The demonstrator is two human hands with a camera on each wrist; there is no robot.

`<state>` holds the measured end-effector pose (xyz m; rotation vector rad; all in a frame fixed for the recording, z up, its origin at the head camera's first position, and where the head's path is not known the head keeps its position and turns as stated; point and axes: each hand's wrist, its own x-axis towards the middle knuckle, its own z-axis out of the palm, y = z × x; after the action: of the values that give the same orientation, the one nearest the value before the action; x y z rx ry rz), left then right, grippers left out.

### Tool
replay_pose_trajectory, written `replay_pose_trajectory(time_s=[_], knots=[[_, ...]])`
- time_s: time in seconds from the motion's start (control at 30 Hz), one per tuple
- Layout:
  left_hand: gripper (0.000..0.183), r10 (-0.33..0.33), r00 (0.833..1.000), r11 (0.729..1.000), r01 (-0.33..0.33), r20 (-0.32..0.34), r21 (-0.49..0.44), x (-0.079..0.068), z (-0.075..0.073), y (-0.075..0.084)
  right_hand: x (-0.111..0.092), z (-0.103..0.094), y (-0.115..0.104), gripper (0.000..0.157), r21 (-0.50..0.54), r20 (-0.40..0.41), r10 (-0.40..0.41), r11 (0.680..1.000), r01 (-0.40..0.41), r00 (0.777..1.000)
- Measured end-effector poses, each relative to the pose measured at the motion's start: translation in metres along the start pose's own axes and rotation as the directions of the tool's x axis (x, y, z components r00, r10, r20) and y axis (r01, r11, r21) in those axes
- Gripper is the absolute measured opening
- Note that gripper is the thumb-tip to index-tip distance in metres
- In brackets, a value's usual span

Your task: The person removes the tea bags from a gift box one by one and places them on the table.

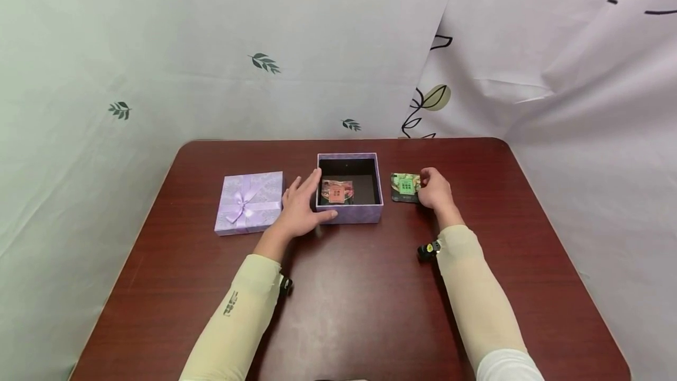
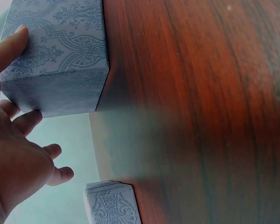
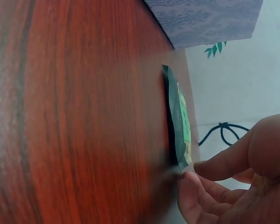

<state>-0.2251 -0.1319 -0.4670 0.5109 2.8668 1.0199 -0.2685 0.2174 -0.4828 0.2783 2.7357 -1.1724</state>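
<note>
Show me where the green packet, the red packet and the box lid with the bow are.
green packet [image 1: 405,186], head view, on its green label.
red packet [image 1: 335,191], head view, on its red label, inside the open box.
box lid [image 1: 248,201], head view, on the bow.

We wore pale cream-yellow sleeves on both arms, snug from upper arm to wrist, w/ bare hands: left hand [image 1: 302,207], right hand [image 1: 435,189]. A small dark printed mark sat on the left sleeve [image 1: 240,310] near the forearm. A small black camera unit was strapped at each wrist. White fabric showed above the right sleeve [image 1: 476,293], approx. at the elbow.
</note>
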Motion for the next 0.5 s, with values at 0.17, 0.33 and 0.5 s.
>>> replay_pose_trajectory(time_s=[0.17,0.33,0.5], knots=[[0.104,-0.004,1.000,1.000,0.004,0.003,0.001,0.001,0.000,-0.001,-0.002,-0.001,-0.003,0.057,-0.008,-0.046,-0.014,1.000,0.013,0.999],[0.104,-0.007,1.000,1.000,0.007,-0.001,-0.003,0.001,0.001,-0.001,-0.005,-0.003,-0.012,0.062,-0.004,-0.088,-0.043,0.999,0.043,0.995],[0.104,-0.009,1.000,1.000,0.009,0.002,-0.004,0.001,0.001,-0.001,-0.009,-0.006,-0.017,0.064,0.005,-0.110,-0.055,0.998,0.056,0.992]])
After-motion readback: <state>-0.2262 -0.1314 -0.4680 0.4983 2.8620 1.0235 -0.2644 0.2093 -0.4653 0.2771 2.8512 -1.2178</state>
